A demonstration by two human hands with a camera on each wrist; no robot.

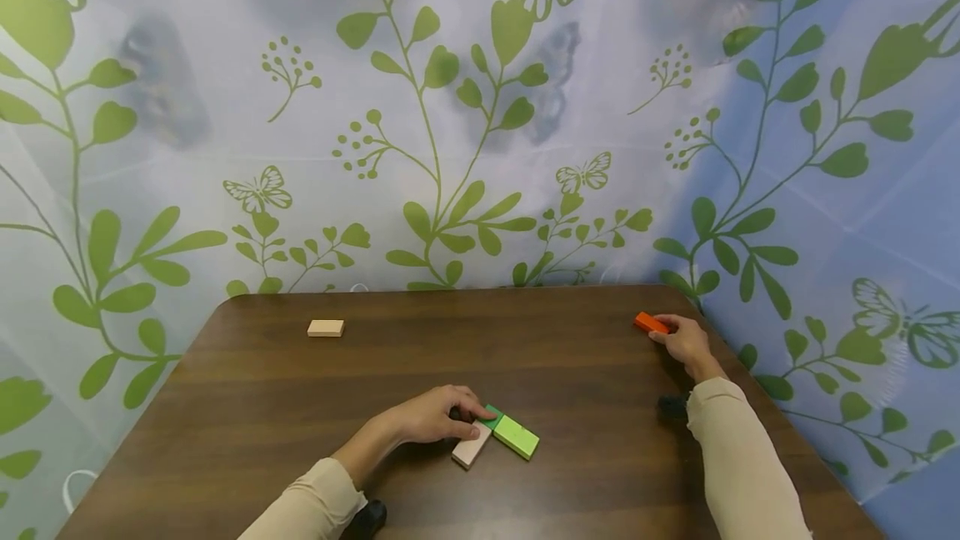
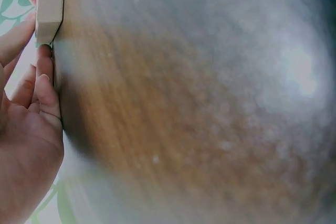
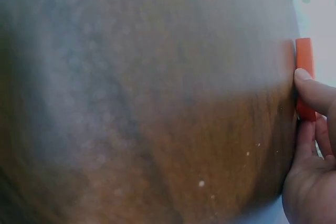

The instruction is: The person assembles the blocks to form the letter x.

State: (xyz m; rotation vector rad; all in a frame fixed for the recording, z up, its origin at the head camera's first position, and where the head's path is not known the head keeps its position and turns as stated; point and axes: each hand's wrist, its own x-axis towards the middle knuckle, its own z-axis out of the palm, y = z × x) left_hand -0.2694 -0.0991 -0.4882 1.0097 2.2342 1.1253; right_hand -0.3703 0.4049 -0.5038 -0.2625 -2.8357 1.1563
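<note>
Near the table's middle front, a pale pinkish wooden block (image 1: 470, 448), a dark green block (image 1: 492, 414) and a lime green block (image 1: 517, 437) lie flat and close together. My left hand (image 1: 442, 415) rests over them, its thumb on the pale block and a fingertip on the dark green one, which it partly covers. In the left wrist view the pale block (image 2: 51, 1) stands out just beyond the fingers. At the far right, my right hand (image 1: 684, 342) pinches an orange-red block (image 1: 645, 322) on the table; the right wrist view shows the thumb against this block (image 3: 304, 53).
A cream wooden block (image 1: 326, 328) lies alone at the back left of the dark brown table (image 1: 420, 340). Behind and to the right hangs a curtain (image 1: 465, 132) printed with green leaves and butterflies, close to the table's edges.
</note>
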